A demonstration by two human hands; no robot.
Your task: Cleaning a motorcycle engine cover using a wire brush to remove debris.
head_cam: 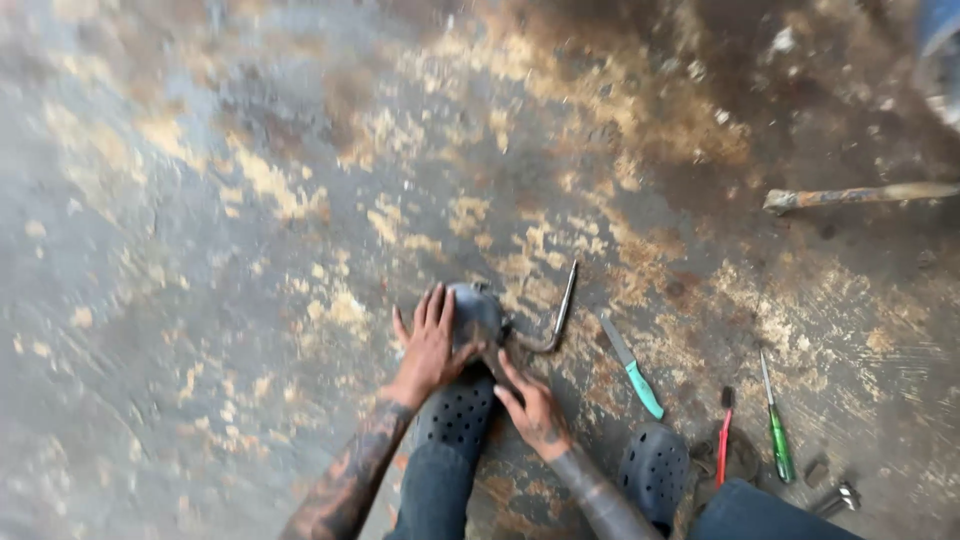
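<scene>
Fingers of the left hand (430, 345) spread flat on a rounded, likely heavy, rigid metal part (478, 312) on the stained floor (200, 250), the right hand (535, 410) curled, steadying its underside.

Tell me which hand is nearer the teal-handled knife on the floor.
Right. The right hand sits just left of the teal-handled knife, by the dark metal part. The left hand rests on that part's far side, farther from the knife.

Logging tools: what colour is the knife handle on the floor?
Teal-green, on the knife; head view.
</scene>
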